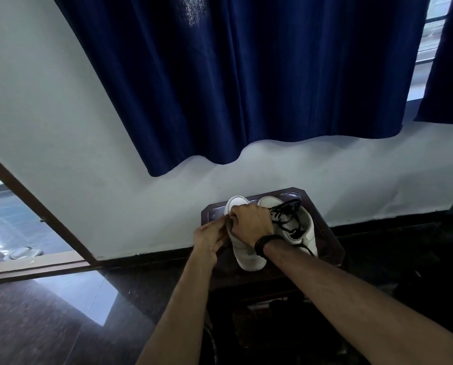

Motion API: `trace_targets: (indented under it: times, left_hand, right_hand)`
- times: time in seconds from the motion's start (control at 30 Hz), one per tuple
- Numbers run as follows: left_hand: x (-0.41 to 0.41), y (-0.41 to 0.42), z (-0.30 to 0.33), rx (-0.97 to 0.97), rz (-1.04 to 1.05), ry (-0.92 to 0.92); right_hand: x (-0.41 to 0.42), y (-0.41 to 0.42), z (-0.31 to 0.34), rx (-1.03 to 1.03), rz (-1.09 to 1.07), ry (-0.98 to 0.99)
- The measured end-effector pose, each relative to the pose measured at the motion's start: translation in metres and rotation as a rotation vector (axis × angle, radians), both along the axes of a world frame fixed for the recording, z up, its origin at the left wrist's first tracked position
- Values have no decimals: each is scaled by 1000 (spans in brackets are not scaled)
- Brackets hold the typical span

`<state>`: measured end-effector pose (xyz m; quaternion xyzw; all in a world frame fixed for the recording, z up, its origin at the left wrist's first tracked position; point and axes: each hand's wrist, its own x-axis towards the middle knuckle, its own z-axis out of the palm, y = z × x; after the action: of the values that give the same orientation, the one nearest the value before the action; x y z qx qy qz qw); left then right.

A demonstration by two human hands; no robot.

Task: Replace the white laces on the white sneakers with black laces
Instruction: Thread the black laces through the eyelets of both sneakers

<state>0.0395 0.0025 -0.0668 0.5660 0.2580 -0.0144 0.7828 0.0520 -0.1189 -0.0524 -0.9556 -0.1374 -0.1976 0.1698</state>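
While both hands work at its lace area, the left sneaker [246,248] sits on the dark bench [328,233], touching the right sneaker [303,227].
Left hand [210,237] fingers pinch something small beside this shoe; right hand [251,222] curls over its top. The black lace [286,214], loosely threaded in the neighbouring shoe, looks limp and light, best taken by its stiff tip.

bare forearms, black wristband [266,242] on right wrist
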Motion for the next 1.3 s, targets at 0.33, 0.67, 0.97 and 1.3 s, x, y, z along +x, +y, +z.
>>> trace_targets:
  times: [0.33,0.67,0.97,1.3]
  left_hand:
    - [21,8,6,306,37,-47]
    - [38,34,89,191,325,-349]
    - [19,35,75,1331,-871,145]
    - [15,48,102,654,-4,-160]
  right_hand:
    - [6,-17,-1,-78,64,80]
    - [-8,-17,5,-156,29,89]
    - [-8,-14,-8,-93,-228,234]
    - [-12,-6,-14,65,-419,39]
